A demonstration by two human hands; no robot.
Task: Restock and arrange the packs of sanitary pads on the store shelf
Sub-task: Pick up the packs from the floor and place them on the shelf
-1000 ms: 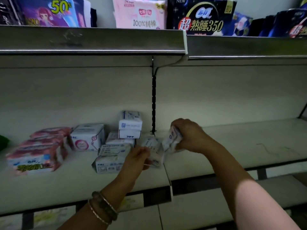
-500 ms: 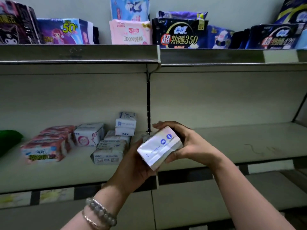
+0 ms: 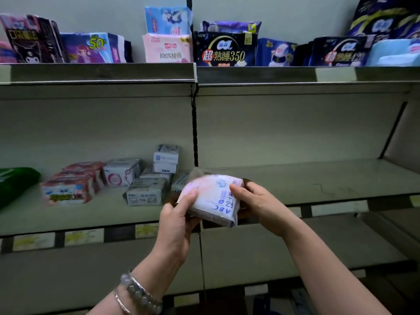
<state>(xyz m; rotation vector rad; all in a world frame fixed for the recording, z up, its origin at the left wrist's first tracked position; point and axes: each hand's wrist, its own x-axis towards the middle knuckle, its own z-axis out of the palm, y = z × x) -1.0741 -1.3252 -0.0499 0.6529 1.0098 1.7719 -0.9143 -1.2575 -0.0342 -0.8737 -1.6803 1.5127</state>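
Both hands hold a white and pink ABC pad pack (image 3: 213,198) in front of the middle shelf (image 3: 318,185). My left hand (image 3: 179,221) grips its left side, thumb on top. From the right, my right hand (image 3: 256,205) grips its other side. On the shelf to the left lie several packs: grey-white ABC packs (image 3: 147,192), a small white box (image 3: 166,159) stacked on them, a white pack with a pink circle (image 3: 121,172) and pink packs (image 3: 70,187).
The top shelf (image 3: 97,72) carries a row of larger packs, among them a dark 350 pack (image 3: 223,51) and a pink pack (image 3: 167,48). A green pack (image 3: 13,183) lies far left. The middle shelf's right half is bare. A lower shelf (image 3: 295,246) lies beneath.
Both hands have drawn back from the shelf toward me with the pack and turned it, so its printed face now points up. The view has tilted upward.
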